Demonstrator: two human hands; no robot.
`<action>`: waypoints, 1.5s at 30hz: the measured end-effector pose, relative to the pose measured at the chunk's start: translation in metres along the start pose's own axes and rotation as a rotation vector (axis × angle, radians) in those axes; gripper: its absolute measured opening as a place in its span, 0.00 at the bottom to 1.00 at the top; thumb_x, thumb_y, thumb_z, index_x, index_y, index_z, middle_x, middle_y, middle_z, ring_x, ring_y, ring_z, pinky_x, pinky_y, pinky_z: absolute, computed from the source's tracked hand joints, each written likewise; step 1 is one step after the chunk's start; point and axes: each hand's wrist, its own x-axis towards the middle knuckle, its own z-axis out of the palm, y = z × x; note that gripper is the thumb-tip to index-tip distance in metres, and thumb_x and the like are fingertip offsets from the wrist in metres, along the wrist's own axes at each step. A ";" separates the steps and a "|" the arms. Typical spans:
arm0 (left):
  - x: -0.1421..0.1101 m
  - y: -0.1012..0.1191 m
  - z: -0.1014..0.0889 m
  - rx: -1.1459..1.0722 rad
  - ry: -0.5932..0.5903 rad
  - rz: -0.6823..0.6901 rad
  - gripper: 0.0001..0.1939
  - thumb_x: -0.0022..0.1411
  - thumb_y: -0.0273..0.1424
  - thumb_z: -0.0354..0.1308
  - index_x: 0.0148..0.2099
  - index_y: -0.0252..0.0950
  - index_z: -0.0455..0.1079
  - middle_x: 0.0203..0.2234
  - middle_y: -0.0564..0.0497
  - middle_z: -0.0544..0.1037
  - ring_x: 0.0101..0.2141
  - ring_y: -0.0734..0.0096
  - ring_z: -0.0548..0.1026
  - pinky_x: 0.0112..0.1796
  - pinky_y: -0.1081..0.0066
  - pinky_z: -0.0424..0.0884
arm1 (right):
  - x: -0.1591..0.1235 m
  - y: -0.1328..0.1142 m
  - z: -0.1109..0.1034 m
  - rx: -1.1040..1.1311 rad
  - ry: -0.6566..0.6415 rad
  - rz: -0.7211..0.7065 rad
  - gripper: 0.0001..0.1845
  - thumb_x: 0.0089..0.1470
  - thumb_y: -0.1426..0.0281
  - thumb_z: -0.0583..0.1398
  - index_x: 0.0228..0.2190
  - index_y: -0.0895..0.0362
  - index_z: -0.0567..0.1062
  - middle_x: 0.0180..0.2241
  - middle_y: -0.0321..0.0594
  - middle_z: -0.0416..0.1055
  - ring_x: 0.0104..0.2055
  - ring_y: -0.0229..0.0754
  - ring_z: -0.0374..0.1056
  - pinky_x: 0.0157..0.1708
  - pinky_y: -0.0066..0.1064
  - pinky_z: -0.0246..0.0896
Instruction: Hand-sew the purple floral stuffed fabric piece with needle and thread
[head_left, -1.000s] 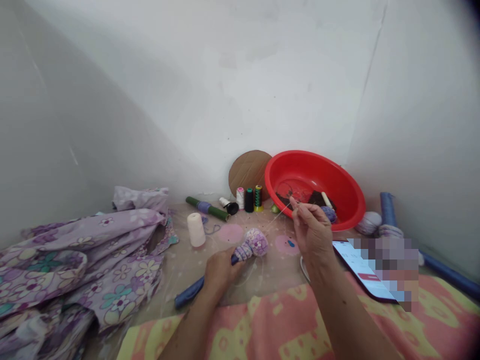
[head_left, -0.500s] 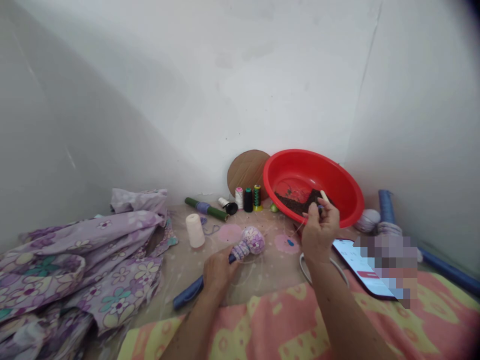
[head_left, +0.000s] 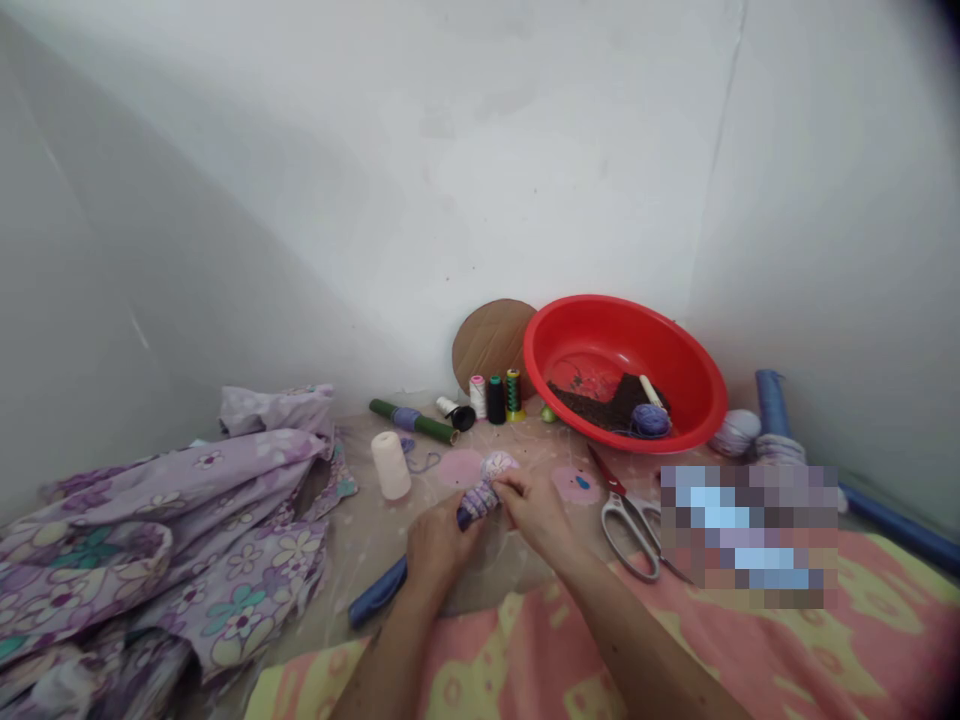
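My left hand is closed round a blue stick, just below its padded end. That round head is covered in purple and white floral cloth, with purple yarn wound about its neck. The fingertips of my right hand are pinched together against the right side of the neck; anything between them is too small to make out. To the right lie scissors with a red blade and grey handles. A purple yarn ball rests inside the red basin.
A white thread cone and a green tube stand left of centre. Several thread spools line the wall before a cardboard disc. Floral fabric heaps at left; a pink-yellow cloth covers the front edge.
My right hand has moved left and down from the basin to the stick's wrapped neck. The yarn ball and scissors are now uncovered. My left hand keeps its hold.
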 end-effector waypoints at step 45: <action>0.012 -0.014 0.007 -0.113 -0.002 0.041 0.24 0.53 0.49 0.41 0.44 0.43 0.66 0.35 0.50 0.74 0.37 0.68 0.70 0.31 0.76 0.58 | -0.008 0.021 0.002 -0.232 -0.302 0.135 0.17 0.42 0.72 0.53 0.35 0.48 0.73 0.35 0.34 0.72 0.36 0.41 0.67 0.34 0.29 0.59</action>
